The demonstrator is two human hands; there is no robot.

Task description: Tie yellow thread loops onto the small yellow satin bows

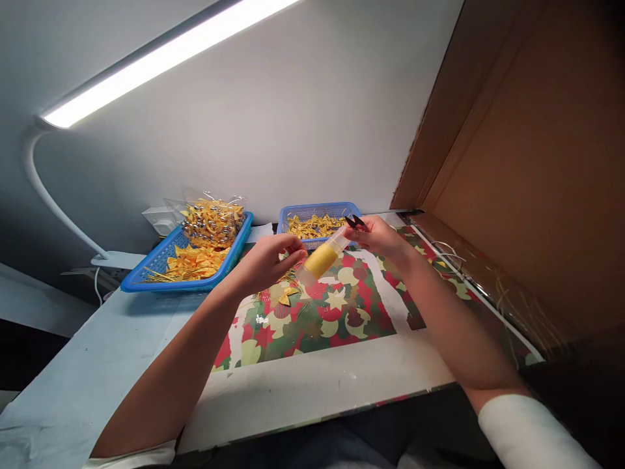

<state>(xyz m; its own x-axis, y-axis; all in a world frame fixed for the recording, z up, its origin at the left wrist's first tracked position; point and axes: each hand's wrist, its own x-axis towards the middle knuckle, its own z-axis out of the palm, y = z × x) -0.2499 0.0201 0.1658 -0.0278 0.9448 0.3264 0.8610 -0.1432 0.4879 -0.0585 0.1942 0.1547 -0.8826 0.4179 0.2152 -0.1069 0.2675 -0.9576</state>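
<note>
1. Lying on a pale table (97, 378): patterned mat (322, 319); two blue baskets (161, 260) (317, 212) of yellow bows behind; lamp (161, 58) above; cardboard wall (527, 169) at right.
2. Right hand (375, 236) closed on tube (325, 255) and dark snips (355, 221), raised over mat.
3. Left hand (266, 262) pinched at tube's lower end; held item too small to identify.

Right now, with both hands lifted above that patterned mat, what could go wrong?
1. The right hand grips dark snips together with the tube; the blades might nick the left hand.
2. The tube is held tilted and could slip.
3. The small bow lies loose below and may get knocked.
</note>
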